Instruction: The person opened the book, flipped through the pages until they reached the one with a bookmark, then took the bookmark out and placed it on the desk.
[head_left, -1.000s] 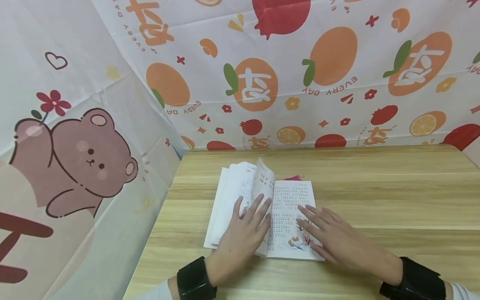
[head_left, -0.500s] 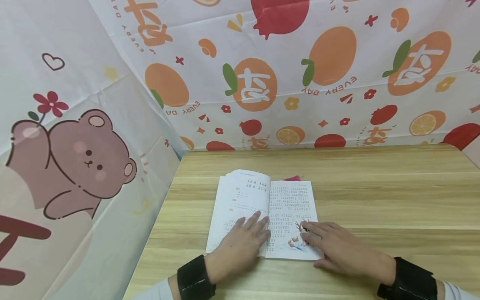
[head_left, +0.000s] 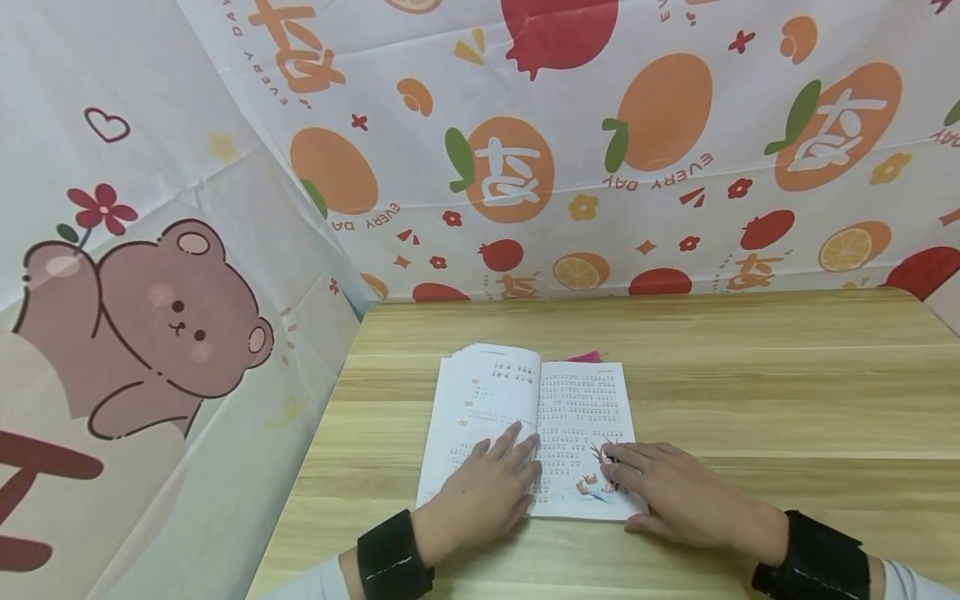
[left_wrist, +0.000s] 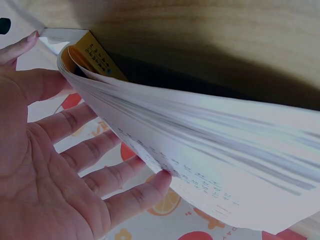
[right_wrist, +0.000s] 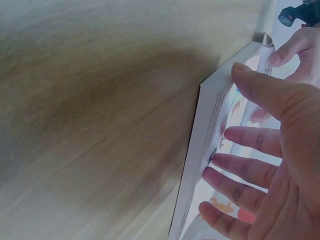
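An open book point(head_left: 577, 400) with printed text lies on the table, a small coloured picture at the bottom of its right page. My left hand point(head_left: 483, 492) rests with spread fingers on the lower left page, fingertips close to the spine. In the left wrist view, the left-side pages point(left_wrist: 200, 145) bow up in a loose curve above the table, with a yellow cover strip point(left_wrist: 95, 57) beneath. At the lower right corner, my right hand point(head_left: 686, 492) lies with extended fingers over the page. Its thumb point(right_wrist: 260, 87) is at the book's bottom edge in the right wrist view.
The wood-grain table point(head_left: 787, 375) extends to the right and behind the book. A pink tassel point(head_left: 587, 357) pokes out past the book's top edge. A fruit-print cloth point(head_left: 585, 167) hangs at the back, and a bear-print cloth point(head_left: 180, 317) at the left.
A raised leaf near the spine has come down onto the left side, and the left hand slid lower on that page. The right hand moved slightly down to the corner.
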